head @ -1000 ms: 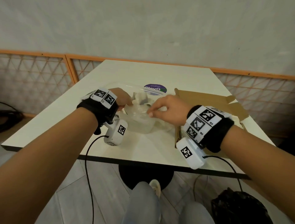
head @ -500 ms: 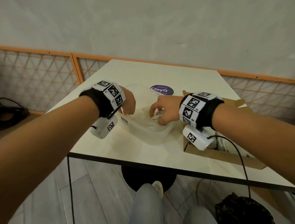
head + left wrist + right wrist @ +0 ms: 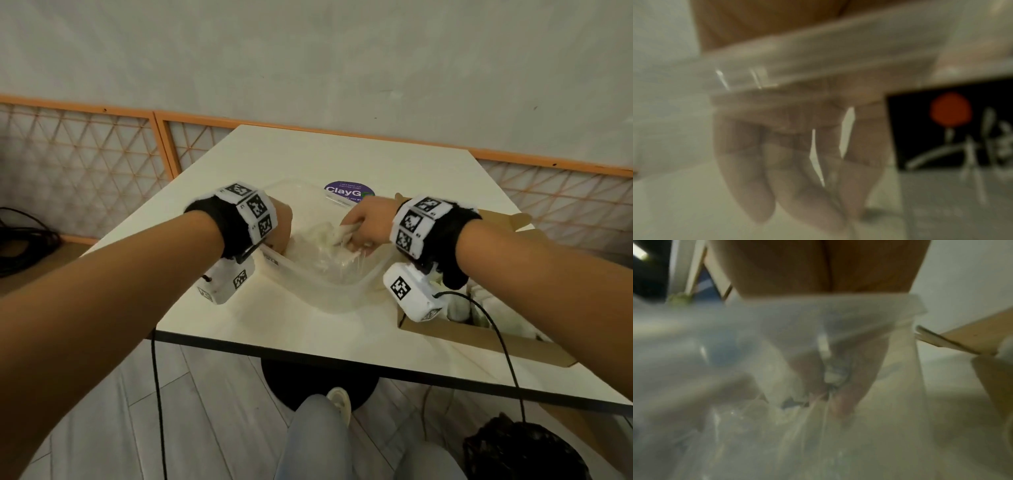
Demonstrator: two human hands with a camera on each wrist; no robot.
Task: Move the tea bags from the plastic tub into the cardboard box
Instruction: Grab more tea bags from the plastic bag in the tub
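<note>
- The tea bags (image 3: 334,233) are a pale heap inside the clear plastic tub (image 3: 342,294), piled toward its far right side; more white bags (image 3: 507,315) already lie in the cardboard box (image 3: 486,346).
- My right hand (image 3: 366,226) is down in the tub, fingers curled round a bunch of the tea bags; through the wall, my right wrist view shows white bag material (image 3: 833,369) pinched between those fingers.
- My left hand (image 3: 279,229) clasps the tub's left rim; my left wrist view shows its fingers (image 3: 760,175) draped down behind the clear wall, with a black label (image 3: 953,129) bearing an orange dot on the tub beside them.
- The tub sits on the counter (image 3: 308,157), just left of the box, which stands open at the counter's right edge.
- A purple round sticker (image 3: 347,190) lies on the counter just behind the tub.
- Compared with half a second ago, my right hand has closed more fully on the bags; my left hand keeps its hold on the rim.
</note>
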